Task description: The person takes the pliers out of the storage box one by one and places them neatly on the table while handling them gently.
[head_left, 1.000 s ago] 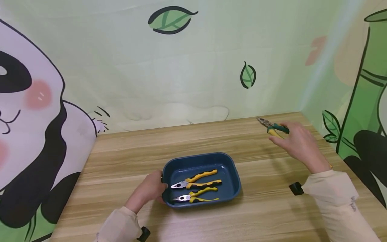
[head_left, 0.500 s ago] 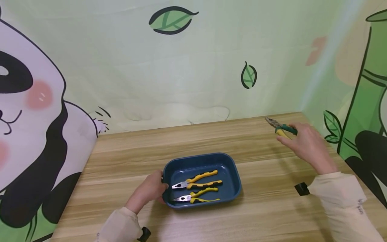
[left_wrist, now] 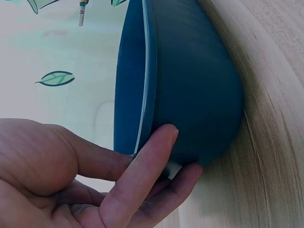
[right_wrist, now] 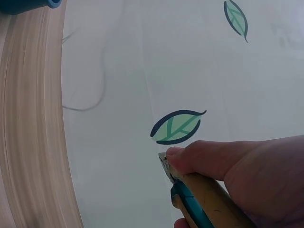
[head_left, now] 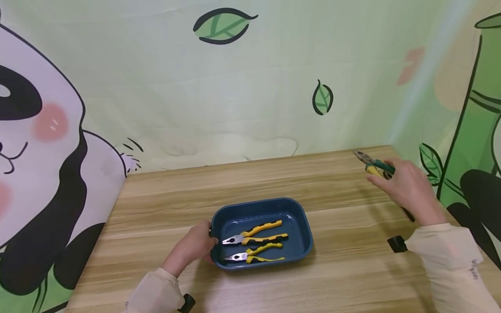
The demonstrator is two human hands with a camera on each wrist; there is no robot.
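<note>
A blue rectangular tray (head_left: 306, 232) stands on the table, with my left hand (head_left: 197, 241) gripping its left end. In the left wrist view, fingers press the outer wall (left_wrist: 199, 85) near the rim. Two pairs of pliers with yellow-and-black handles lie inside: an upper pair (head_left: 250, 240) and a lower pair (head_left: 239, 256), both heads pointing left. At the far right, my right hand (head_left: 407, 184) holds combination pliers (head_left: 365, 161) with green-and-yellow handles, above the table, their head pointing up and left. In the right wrist view, the thumb lies along these pliers (right_wrist: 197, 199).
The wood-grain table (head_left: 164, 195) runs back to a printed wall cloth (head_left: 156, 87) with leaves and a panda. Another printed cloth borders the right side. A thin dark piece (head_left: 408, 214) shows beside the right wrist; what it is I cannot tell.
My right hand has moved a little to the right with the green-and-yellow pliers, and a thin dark piece now shows by its wrist. The left hand and tray have stayed put.
</note>
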